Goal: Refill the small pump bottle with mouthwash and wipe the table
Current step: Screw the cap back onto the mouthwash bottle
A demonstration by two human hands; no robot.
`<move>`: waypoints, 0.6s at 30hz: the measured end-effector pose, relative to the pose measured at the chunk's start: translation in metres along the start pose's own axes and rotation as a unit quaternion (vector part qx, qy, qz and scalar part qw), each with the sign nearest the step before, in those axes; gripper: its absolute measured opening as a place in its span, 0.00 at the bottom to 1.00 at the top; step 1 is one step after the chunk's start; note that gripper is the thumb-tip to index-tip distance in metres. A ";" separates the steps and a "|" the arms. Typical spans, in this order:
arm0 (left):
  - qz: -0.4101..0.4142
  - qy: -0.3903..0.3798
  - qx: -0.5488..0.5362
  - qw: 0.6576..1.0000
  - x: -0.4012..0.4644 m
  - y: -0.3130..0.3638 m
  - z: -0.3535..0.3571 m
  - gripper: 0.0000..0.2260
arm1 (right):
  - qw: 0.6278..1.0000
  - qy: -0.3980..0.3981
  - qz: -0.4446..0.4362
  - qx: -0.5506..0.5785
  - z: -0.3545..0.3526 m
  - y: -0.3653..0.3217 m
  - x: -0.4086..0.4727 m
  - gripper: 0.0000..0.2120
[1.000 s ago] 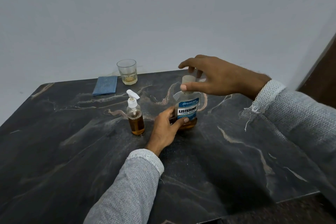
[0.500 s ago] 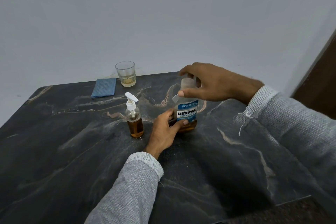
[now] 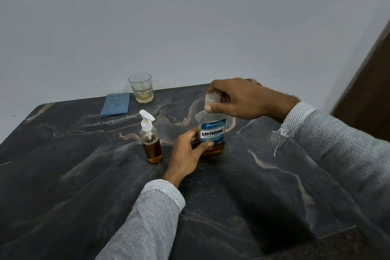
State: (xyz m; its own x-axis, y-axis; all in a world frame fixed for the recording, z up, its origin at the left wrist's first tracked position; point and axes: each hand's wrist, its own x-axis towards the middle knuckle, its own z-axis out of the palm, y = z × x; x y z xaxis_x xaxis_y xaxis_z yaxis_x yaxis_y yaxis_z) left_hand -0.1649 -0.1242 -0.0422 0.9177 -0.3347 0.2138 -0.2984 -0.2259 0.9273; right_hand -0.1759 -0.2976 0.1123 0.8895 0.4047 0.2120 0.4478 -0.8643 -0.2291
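The small pump bottle point(image 3: 151, 143) stands upright near the middle of the dark marbled table point(image 3: 63, 186), its long axis vertical, its white pump nozzle pointing toward about 2 o'clock, away from the person and slightly right; amber liquid fills roughly its lower two thirds. Just beside it at 3 o'clock stands the mouthwash bottle point(image 3: 212, 133), also upright, blue label facing the camera, with a shallow layer of amber liquid at its base. The left hand point(image 3: 186, 157) is wrapped around the lower part of that bottle, thumb across the label's bottom edge, fingers behind it. The right hand point(image 3: 238, 99) comes in from 3 o'clock and closes thumb and fingers around the pale cap point(image 3: 212, 99) at the top; whether the cap is seated on the neck cannot be told. The left wrist lies between the two bottles on the near side. At 11 o'clock from the pump bottle, well apart, lies a folded blue cloth point(image 3: 115, 104), and at 12 o'clock a clear glass point(image 3: 141, 87) holding a little yellowish liquid, near the table's far edge by the grey wall point(image 3: 190, 17).
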 end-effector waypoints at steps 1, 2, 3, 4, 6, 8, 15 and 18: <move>0.000 0.002 -0.001 1.000 0.000 0.000 0.000 0.16 | 1.000 0.003 0.004 0.017 0.002 0.001 -0.001 0.15; 0.000 0.005 -0.003 1.000 0.000 0.001 0.001 0.16 | 0.999 0.012 0.008 0.032 0.005 0.000 -0.001 0.16; -0.001 0.007 -0.002 1.000 0.000 0.001 0.001 0.16 | 0.999 0.026 0.013 0.038 0.010 0.000 -0.001 0.16; -0.003 0.008 0.000 1.000 -0.001 0.002 0.001 0.16 | 0.998 0.045 0.016 0.033 0.014 -0.001 -0.002 0.17; -0.007 0.005 0.004 1.000 -0.001 0.003 0.001 0.15 | 0.996 0.090 0.021 0.014 0.023 -0.003 -0.004 0.17; -0.010 0.002 0.004 1.000 -0.001 0.004 0.000 0.14 | 0.992 0.119 0.028 0.011 0.027 -0.003 -0.006 0.19; -0.016 -0.006 -0.001 1.000 -0.002 0.007 -0.002 0.16 | 0.993 0.039 0.017 0.113 0.012 0.001 -0.005 0.19; -0.019 -0.004 -0.001 1.000 -0.002 0.008 -0.001 0.16 | 0.991 0.097 0.024 0.093 0.020 0.000 -0.005 0.17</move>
State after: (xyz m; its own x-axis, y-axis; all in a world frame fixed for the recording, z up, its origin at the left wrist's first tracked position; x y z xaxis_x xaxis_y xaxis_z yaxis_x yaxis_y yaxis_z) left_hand -0.1689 -0.1243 -0.0350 0.9261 -0.3336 0.1761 -0.2629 -0.2359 0.9355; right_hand -0.1788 -0.2941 0.0923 0.8842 0.2834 0.3712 0.4301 -0.8040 -0.4106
